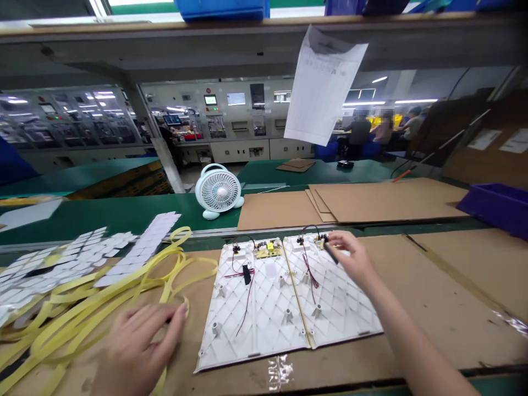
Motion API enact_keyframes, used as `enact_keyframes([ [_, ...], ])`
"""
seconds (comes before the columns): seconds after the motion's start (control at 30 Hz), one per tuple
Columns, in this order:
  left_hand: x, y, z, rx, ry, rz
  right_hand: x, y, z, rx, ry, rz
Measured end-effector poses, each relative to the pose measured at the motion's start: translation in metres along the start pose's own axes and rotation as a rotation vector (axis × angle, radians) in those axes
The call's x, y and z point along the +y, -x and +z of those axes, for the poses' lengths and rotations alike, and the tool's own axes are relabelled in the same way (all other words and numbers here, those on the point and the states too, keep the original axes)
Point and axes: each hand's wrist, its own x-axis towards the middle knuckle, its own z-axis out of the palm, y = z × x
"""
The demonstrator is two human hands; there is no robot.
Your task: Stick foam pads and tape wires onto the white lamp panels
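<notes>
Two white ribbed plastic panels lie side by side on a brown cardboard sheet (pixel 445 280), the left panel (pixel 251 324) and the right panel (pixel 334 297). Red and black wires (pixel 309 264) run across them from small black connectors. A small yellow circuit board (pixel 268 250) sits at the top of the left panel. My right hand (pixel 350 258) grips a slim black tool (pixel 330 253) just above the right panel's top edge, near a connector. My left hand (pixel 142 344) rests open on loose yellow strips (pixel 124 291), beside a heap of white adhesive pads (pixel 140 247).
A green conveyor belt (pixel 124 212) runs behind the bench, with a white desk fan (pixel 218 191) and flat cardboard sheets (pixel 383 201) on it. A purple-blue bin (pixel 497 209) sits at right. A paper sheet (pixel 324 85) hangs above. Several seated people work far back.
</notes>
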Motion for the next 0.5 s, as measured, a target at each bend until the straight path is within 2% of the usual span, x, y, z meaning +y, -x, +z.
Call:
enact_keyframes([
  [0.03, 0.016, -0.022, 0.009, -0.011, 0.045, 0.063, 0.022, -0.012, -0.015, 0.031, 0.024, 0.115],
  [0.1, 0.049, -0.065, 0.033, -0.080, 0.177, 0.201, 0.060, -0.025, -0.037, 0.050, 0.087, 0.231],
  [0.2, 0.088, -0.114, 0.085, -0.251, 0.240, 0.422, 0.092, -0.023, -0.048, -0.032, 0.215, 0.420],
  [0.3, 0.108, -0.143, 0.142, -0.391, 0.122, 0.660, 0.098, -0.014, -0.046, -0.104, 0.299, 0.497],
  [0.37, 0.113, -0.155, 0.173, -0.428, 0.047, 0.781, 0.094, -0.011, -0.045, -0.138, 0.346, 0.500],
  [0.43, 0.115, -0.162, 0.194, -0.455, 0.017, 0.851, 0.088, -0.009, -0.046, -0.181, 0.381, 0.487],
  [0.5, 0.115, -0.165, 0.205, -0.492, 0.029, 0.862, 0.081, -0.007, -0.049, -0.219, 0.398, 0.480],
])
